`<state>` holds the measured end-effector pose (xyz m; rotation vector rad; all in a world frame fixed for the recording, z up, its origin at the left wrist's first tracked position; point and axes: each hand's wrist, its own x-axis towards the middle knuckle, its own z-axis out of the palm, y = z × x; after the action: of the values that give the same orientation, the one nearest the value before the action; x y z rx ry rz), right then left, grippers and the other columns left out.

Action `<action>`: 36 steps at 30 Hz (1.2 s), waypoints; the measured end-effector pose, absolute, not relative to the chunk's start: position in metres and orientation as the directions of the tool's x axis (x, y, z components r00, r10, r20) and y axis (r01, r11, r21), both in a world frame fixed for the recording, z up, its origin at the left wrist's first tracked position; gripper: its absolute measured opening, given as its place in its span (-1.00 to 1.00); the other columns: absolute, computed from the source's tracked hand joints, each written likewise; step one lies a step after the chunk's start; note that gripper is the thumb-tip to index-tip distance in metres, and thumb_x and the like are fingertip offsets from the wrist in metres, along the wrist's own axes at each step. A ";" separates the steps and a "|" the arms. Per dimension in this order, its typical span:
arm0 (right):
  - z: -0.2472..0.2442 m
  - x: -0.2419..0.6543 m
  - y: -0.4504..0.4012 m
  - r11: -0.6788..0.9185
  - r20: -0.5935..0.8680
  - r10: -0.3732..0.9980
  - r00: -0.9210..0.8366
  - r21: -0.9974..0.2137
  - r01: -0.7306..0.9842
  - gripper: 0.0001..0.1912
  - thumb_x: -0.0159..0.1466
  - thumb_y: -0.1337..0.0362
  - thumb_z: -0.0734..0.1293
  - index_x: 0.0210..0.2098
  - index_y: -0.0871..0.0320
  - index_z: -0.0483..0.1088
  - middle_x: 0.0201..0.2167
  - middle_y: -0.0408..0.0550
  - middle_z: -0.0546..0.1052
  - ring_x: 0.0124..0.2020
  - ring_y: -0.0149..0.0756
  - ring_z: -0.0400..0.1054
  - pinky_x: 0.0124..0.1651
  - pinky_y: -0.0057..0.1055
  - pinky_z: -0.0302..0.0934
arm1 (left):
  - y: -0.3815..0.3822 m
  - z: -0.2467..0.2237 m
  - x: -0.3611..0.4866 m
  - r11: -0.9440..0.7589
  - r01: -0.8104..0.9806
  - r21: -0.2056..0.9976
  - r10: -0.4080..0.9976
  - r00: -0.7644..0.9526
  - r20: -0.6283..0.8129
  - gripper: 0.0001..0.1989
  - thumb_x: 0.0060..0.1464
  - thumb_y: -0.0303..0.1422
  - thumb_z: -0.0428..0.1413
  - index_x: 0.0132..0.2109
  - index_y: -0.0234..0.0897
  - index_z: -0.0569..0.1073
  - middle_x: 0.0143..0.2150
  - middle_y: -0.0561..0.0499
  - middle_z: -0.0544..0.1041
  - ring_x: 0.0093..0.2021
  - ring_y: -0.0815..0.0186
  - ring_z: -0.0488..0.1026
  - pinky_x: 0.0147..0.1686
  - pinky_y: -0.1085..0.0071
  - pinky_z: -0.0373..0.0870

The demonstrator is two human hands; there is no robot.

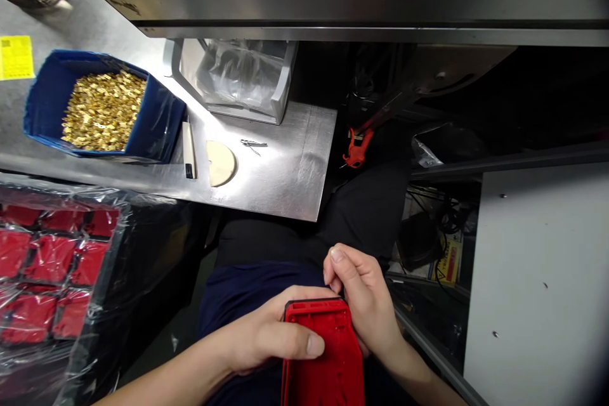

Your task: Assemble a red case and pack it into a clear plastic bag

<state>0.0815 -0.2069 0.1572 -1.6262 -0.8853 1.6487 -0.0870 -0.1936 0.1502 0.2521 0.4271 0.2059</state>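
Red plastic housing: one, tray-like, in the grip, its open inner face up; its near end runs out of view.
Left hand: closed on the housing's left side near the far end, thumb laid over the inner face, fingers mostly hidden beneath.
Right hand: just beside the housing's far right corner, fingers curled, thumb tip near the forefinger; cannot tell whether a small piece sits between them.
Blue bin: beyond and left of the grip, well apart, holding loose gold-coloured metal pieces.
Grey bin: beyond the grip, on the metal bench, with clear plastic bags inside.
Bagged red parts: in rows, left of the grip.
Drop hazard: the housing could tip or slip, as the left hand appears to bear most of it above the lap.
Loss hazard: any small piece in the right fingers could fall to the dark floor if the pinch loosens.
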 end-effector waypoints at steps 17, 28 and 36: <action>0.160 0.084 -0.211 -0.541 -0.541 0.841 0.012 -0.841 -0.009 -0.51 0.48 -0.01 0.22 -0.45 0.15 0.48 -0.52 -0.13 0.52 -0.44 -0.38 0.41 -0.31 -0.45 0.28 | -0.197 0.148 -0.086 0.961 -0.143 0.236 0.232 0.882 -0.410 -0.53 -0.09 -0.19 0.27 -0.08 -0.43 0.63 -0.15 -0.27 0.66 -0.18 0.08 0.62 -0.14 0.36 0.47; 0.155 0.091 -0.219 -0.409 -0.397 0.911 0.113 -0.904 0.125 -0.55 0.50 0.08 0.21 -0.46 0.13 0.43 -0.51 -0.18 0.44 -0.45 -0.42 0.36 -0.34 -0.47 0.23 | -0.199 0.146 -0.085 0.962 -0.168 0.214 0.244 0.880 -0.408 -0.45 -0.07 -0.21 0.26 0.04 -0.48 0.59 -0.06 -0.37 0.66 -0.06 -0.06 0.62 -0.04 0.19 0.53; 0.149 0.111 -0.233 -0.265 -0.229 0.951 0.206 -0.949 0.171 -0.56 0.48 0.16 0.23 -0.48 0.14 0.50 -0.57 -0.12 0.51 -0.53 -0.36 0.39 -0.40 -0.39 0.26 | -0.205 0.143 -0.088 0.969 -0.197 0.150 0.242 0.877 -0.415 -0.35 -0.06 -0.25 0.26 0.19 -0.45 0.50 0.06 -0.47 0.62 0.03 -0.11 0.62 0.05 0.07 0.52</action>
<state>0.1110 -0.2325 0.1492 -1.6249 -1.0801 1.1468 -0.0879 -0.2048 0.1427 0.1045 0.4458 0.2293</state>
